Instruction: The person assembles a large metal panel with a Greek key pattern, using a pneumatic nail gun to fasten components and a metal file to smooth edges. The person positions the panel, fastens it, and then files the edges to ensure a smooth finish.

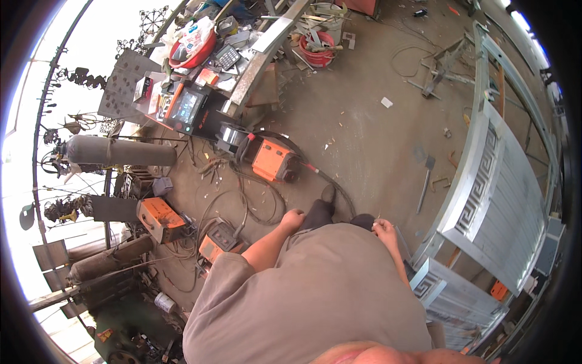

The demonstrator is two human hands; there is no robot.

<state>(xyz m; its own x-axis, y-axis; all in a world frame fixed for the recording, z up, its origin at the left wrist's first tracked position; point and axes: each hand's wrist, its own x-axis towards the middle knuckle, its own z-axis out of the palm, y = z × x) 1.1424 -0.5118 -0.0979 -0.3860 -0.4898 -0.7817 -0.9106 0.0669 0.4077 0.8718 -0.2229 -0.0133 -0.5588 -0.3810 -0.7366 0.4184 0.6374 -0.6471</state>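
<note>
My left hand hangs beside my dark trouser leg. Its fingers are curled in, and nothing shows in them. My right hand is at my other side, fingers pinched together. Something thin and small seems to stick up from that pinch, too small to name. Ahead of my left hand an orange machine with a dark end stands on the floor, cables running from it. Off to the right of my right hand lies a long-handled hammer-like tool.
A cluttered workbench with a control screen stands front left, a red bucket beyond it. Gas cylinders and orange machines line the left, with loose cables on the floor. Silvery metal gate panels stand at right.
</note>
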